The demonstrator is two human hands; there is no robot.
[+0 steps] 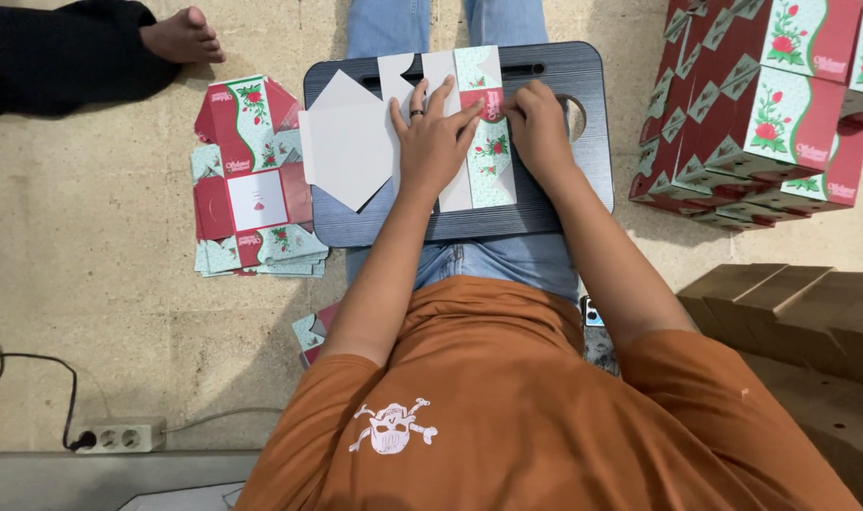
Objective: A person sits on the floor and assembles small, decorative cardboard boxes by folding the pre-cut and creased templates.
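- While the person in the orange T-shirt [507, 416] sits at the bottom of the frame, a dark grey slatted plastic lap tray [564, 203] rests across the jeans-clad legs at centre and serves as the surface.
- On that surface lies the flat, unfolded cardboard box blank, white inside with a mint, red and rose-printed panel [491, 166]; its plain white flaps [346, 151] spread out over the tray's left edge.
- Left hand [434, 142], a ring on one finger, lies flat with fingers spread on the blank, pressing it down; nothing is clamped in its grip.
- Right hand [537, 128] is curled, its fingertips pinching at the printed panel's upper edge; whether the grip has closed on the card I cannot tell.
- By my judgement this blank is at an early fold: it is flat, with no sides raised.
- Left of the tray, on the beige floor [91, 265], waits a pile of flat red and mint printed blanks [253, 185], still to be folded.
- At the upper right stands a stack of finished red and mint rose-printed boxes [762, 114], so a good part looks done.
- Farthest, at upper left, another person's bare foot [181, 36] shows.
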